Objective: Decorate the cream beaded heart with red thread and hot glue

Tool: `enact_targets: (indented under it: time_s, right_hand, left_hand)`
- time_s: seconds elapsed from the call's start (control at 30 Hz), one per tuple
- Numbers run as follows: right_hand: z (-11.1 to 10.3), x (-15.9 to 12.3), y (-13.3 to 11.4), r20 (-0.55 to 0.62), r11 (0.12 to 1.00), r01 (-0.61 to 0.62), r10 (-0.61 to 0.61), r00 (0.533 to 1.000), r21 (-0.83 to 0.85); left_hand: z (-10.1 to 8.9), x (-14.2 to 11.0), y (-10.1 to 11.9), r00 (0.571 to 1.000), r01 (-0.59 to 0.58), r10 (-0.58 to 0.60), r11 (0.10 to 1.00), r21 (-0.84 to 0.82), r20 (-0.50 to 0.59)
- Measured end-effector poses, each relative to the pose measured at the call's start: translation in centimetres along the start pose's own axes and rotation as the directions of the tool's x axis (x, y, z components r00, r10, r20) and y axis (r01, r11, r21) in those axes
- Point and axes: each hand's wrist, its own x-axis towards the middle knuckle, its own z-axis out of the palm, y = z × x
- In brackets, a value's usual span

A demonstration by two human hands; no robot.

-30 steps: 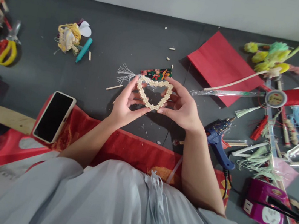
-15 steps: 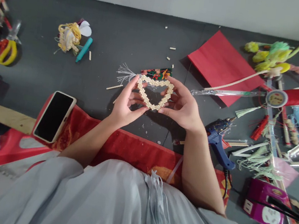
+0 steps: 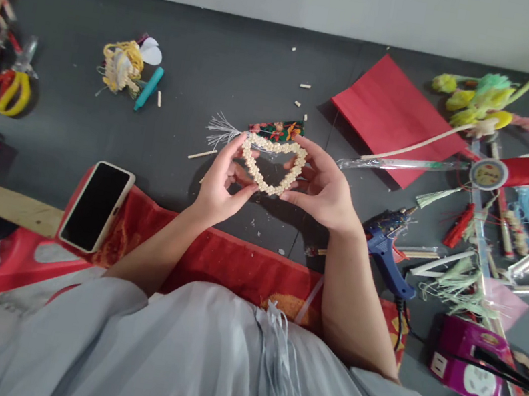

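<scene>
The cream heart-shaped ring [image 3: 293, 176] is between the two hands, with its rounded top by the index fingertips and its point down between the thumbs. The left hand [image 3: 215, 186] holds its left edge lightly, index finger at the upper lobe and thumb by the lower side; whether that thumb presses or only rests is hard to tell. The right hand [image 3: 328, 195] holds the other edge, its index finger and thumb set apart around the curve. A light, even grip on the outer rim looks best, since squeezing inward could bend the heart or loosen its small knobbly pieces. Level fingers would make both lobes easy to compare. Just beyond the index fingertips lie a patterned strip [image 3: 288, 130] and, toward the left ones, white threads [image 3: 220, 128], which could snag if the ring dips. The blue glue gun [image 3: 389, 256] sits outward of the right fingers, best given room by that forearm.
</scene>
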Motion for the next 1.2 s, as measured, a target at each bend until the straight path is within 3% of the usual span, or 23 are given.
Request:
enact_targets:
  time_s: [1.2]
  right_hand:
    - [-0.18, -0.07, -0.04, 0.010, 1.000, -0.009, 0.009, 1.000, -0.024]
  left_hand:
    - [0.03, -0.09, 0.19, 1.000, 0.007, -0.007, 1.000, 0.008, 0.016]
